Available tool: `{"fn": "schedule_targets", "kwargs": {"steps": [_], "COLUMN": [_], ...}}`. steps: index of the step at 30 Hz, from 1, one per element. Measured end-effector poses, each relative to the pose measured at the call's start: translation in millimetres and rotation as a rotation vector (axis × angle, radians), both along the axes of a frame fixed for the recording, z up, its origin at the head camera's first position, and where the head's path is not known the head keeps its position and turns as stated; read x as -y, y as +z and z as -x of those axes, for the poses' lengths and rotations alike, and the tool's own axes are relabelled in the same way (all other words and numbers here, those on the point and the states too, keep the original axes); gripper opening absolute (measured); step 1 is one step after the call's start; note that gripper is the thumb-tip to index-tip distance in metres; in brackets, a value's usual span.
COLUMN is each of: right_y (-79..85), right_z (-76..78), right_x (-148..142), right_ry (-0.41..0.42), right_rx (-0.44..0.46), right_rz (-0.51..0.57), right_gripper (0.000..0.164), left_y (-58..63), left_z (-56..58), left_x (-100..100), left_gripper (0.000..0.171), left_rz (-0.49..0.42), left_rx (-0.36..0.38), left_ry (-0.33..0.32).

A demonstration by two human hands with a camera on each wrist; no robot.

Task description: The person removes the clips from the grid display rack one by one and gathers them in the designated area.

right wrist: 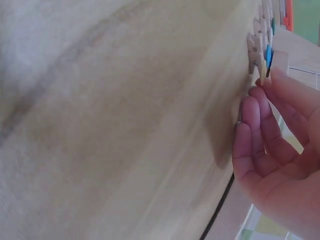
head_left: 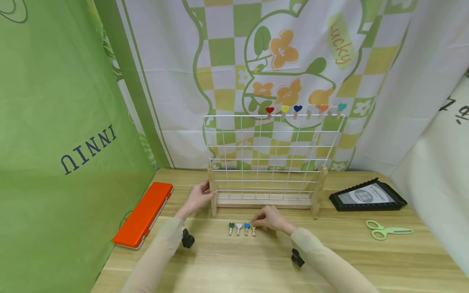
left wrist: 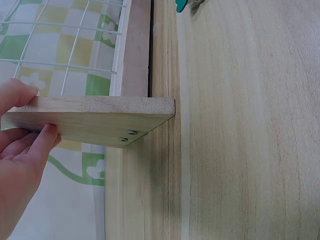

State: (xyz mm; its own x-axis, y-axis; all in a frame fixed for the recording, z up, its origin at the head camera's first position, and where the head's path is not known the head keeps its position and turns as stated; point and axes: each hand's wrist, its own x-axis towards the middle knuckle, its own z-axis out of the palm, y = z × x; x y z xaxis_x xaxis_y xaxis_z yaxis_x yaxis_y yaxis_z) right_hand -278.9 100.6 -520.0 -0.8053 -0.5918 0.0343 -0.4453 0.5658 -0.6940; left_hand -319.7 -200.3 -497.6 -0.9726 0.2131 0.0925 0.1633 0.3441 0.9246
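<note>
A white wire grid rack on a wooden stand (head_left: 264, 203) stands upright at the back of the table. My left hand (head_left: 198, 198) grips its left wooden leg (left wrist: 100, 120), thumb on one side and fingers on the other. In front of the rack, small wooden clothespins with heart tops lie in a row: green (head_left: 231, 228), white (head_left: 239, 228), blue (head_left: 247, 228) and yellow (head_left: 254, 232). With thumb and index finger, my right hand (head_left: 272, 218) pinches the yellow one at its heart end; the right wrist view shows this edge-on. The blue clothespin (right wrist: 268, 55) lies right beside it.
Several heart clothespins, among them a red one (head_left: 269, 110) and a teal one (head_left: 342, 106), are clipped along the rack's top wire. An orange case (head_left: 146, 213) lies at left. To the right are a black tray-like item (head_left: 368, 195) and green scissors (head_left: 388, 230). Curtains surround the table.
</note>
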Motion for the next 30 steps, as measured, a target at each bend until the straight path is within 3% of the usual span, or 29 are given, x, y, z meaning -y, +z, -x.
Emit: {"fn": "schedule_targets", "kwargs": {"steps": [4, 7, 10, 14, 18, 21, 25, 30], "right_y": [13.4, 33.5, 64.3, 117.8, 170.9, 204.8, 240.7, 271.4], "right_z": [1.3, 4.4, 6.2, 4.4, 0.7, -1.0, 1.2, 10.9], "right_x": [-2.5, -5.3, -8.7, -15.4, -24.2, -29.4, -33.2, -33.3], "right_ry": [-0.001, 0.000, -0.029, -0.084, -0.116, -0.148, -0.204, -0.252], "right_rx": [-0.026, -0.088, -0.157, -0.285, -0.475, -0.615, -0.767, -0.889], "right_rz": [-0.006, 0.006, 0.049, 0.141, 0.234, 0.297, 0.377, 0.431], "right_gripper": [0.016, 0.018, 0.018, 0.016, 0.015, 0.016, 0.017, 0.019], "left_y": [0.9, 0.8, 1.2, 8.7, 18.2, 15.2, 4.9, -0.7], "left_z": [-1.1, -2.0, -2.6, -6.9, -12.3, -10.3, -3.6, -1.4], "left_x": [0.9, 1.7, 2.1, 1.0, -1.0, -0.9, 0.7, 0.9], "left_gripper": [0.058, 0.058, 0.056, 0.055, 0.056, 0.056, 0.057, 0.058], "left_rz": [0.000, 0.004, 0.000, 0.008, 0.012, 0.014, 0.017, 0.012], "left_rx": [0.001, -0.001, -0.001, 0.005, 0.009, 0.000, -0.006, 0.003], "left_ry": [-0.007, -0.009, -0.009, -0.022, -0.035, -0.026, -0.006, -0.007]}}
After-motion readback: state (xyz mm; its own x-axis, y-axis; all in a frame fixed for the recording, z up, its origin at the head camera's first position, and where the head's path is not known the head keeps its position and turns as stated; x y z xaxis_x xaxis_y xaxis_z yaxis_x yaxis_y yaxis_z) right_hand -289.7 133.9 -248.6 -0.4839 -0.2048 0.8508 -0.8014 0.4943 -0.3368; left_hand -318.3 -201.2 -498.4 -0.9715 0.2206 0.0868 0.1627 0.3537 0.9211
